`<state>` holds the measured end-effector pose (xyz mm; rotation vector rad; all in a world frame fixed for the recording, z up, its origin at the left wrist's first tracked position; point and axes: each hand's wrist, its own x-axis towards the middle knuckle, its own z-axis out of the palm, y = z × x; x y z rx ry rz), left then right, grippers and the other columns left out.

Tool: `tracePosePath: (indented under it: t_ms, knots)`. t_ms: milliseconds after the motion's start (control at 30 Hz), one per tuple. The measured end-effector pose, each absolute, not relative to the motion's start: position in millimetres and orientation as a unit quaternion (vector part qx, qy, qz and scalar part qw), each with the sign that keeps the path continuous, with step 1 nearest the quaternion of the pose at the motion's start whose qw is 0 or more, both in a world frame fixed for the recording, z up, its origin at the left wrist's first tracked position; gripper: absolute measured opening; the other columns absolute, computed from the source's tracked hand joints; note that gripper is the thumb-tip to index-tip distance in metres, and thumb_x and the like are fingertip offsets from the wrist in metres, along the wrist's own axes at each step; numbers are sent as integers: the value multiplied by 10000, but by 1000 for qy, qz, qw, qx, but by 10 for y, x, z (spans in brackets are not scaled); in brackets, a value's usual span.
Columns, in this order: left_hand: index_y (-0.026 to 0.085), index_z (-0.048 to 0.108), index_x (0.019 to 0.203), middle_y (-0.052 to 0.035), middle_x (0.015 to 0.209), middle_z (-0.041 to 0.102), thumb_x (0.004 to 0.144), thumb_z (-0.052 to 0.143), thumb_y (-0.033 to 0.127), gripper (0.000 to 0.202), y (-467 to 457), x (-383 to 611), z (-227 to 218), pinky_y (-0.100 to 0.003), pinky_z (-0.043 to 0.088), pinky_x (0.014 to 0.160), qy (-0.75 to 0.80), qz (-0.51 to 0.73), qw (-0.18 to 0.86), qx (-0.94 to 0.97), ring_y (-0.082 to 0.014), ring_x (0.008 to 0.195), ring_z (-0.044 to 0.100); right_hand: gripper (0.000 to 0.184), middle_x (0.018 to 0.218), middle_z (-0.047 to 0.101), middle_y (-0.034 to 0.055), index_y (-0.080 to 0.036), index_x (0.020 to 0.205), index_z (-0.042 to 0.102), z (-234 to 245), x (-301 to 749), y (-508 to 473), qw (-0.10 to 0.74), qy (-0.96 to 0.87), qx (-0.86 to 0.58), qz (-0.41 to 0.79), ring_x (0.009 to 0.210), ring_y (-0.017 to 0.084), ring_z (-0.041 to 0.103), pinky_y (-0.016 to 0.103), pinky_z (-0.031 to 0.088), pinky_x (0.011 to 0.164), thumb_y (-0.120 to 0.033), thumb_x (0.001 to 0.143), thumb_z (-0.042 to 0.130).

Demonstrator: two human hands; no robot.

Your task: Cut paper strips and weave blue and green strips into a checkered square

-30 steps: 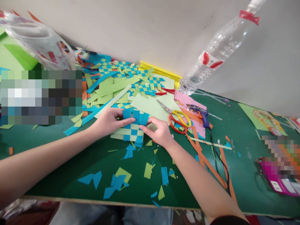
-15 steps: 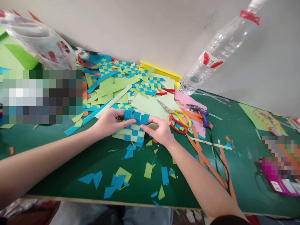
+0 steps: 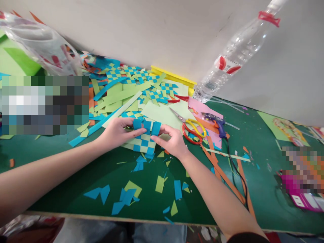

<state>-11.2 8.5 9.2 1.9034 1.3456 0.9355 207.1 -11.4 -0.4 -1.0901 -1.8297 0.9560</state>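
A woven mat of blue and pale green paper strips [image 3: 144, 142] is held up in front of me, its blue strip ends standing along the top edge. My left hand [image 3: 121, 131] pinches its upper left side between thumb and fingers. On the upper right side, my right hand [image 3: 172, 139] grips it the same way, thumb in front and fingers behind. The fingertips behind the paper are hidden. Just right of my right hand lie scissors [image 3: 193, 130] with red and yellow handles.
Finished-looking checkered weaves [image 3: 154, 96] and loose strips pile up behind my hands. A glue gun [image 3: 217, 125] with a black cord lies right of the scissors. Paper scraps [image 3: 128, 195] litter the green table [image 3: 65, 189]. A plastic bottle [image 3: 233, 57] leans by the wall.
The blue strip ends at the top of the mat have shifted slightly, with the middle one standing straighter. Both hands keep their hold in nearly the same place.
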Motion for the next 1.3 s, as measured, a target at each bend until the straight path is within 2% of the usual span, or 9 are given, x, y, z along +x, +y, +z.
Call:
tracePosePath:
  t_ms: [67,200,300,400,533,700,900,1133,1300]
  knots:
    - [166,692,673,-8,620,660,713,702,455,292,75,-105,113,-235,442,516,500,353,314,725,-133,566,562,245,870,741,21,-196,923,689,-5,2067,-108,396,-717,-419,392,764,153,683,268,546,732,-399,787,691]
    - [187,720,765,-21,751,716,747,690,410,226,67,-118,117,-249,514,639,474,367,313,736,-156,670,631,190,842,750,19,-199,883,703,-34,2065,-86,400,-716,-427,380,764,161,697,283,562,750,-370,802,685]
    - [208,708,883,-39,901,725,755,704,427,254,78,-139,89,-291,537,772,467,382,299,740,-186,805,664,166,811,743,16,-210,863,709,-62,2078,-72,448,-708,-452,307,759,168,697,294,567,741,-365,811,685]
    - [229,686,970,-46,975,713,750,716,444,309,94,-141,72,-328,530,844,471,393,263,745,-210,885,663,135,865,746,17,-235,894,714,-66,2096,-63,492,-711,-447,227,808,173,699,317,562,787,-347,841,661]
    - [235,693,942,-38,952,713,808,662,411,224,101,-124,80,-318,524,837,458,388,244,761,-197,872,660,113,906,745,20,-249,933,711,-49,2105,-56,508,-730,-419,183,851,173,689,335,545,824,-298,877,625]
    - [226,696,914,-32,921,711,808,658,419,223,119,-124,72,-302,515,800,470,362,255,763,-181,823,648,122,878,727,41,-232,902,699,-78,2096,-43,486,-733,-441,180,842,192,674,356,542,814,-332,860,643]
    - [238,700,912,-31,923,713,818,644,390,187,154,-118,70,-313,508,849,453,345,289,769,-184,861,655,112,872,721,40,-215,880,687,-118,2102,-35,469,-726,-462,198,823,185,674,334,541,793,-317,840,664]
    - [220,645,1069,-65,1025,695,791,669,435,352,180,-132,4,-357,531,856,490,320,267,765,-220,908,658,125,871,735,28,-224,899,672,-125,2101,-24,447,-716,-480,240,856,189,699,316,548,804,-333,842,646]
    - [207,478,1297,-122,1274,584,756,727,382,620,195,-130,-50,-411,479,998,462,413,278,734,-250,1124,591,208,871,749,45,-202,889,665,-114,2114,24,512,-615,-501,330,818,190,714,313,567,776,-385,794,692]
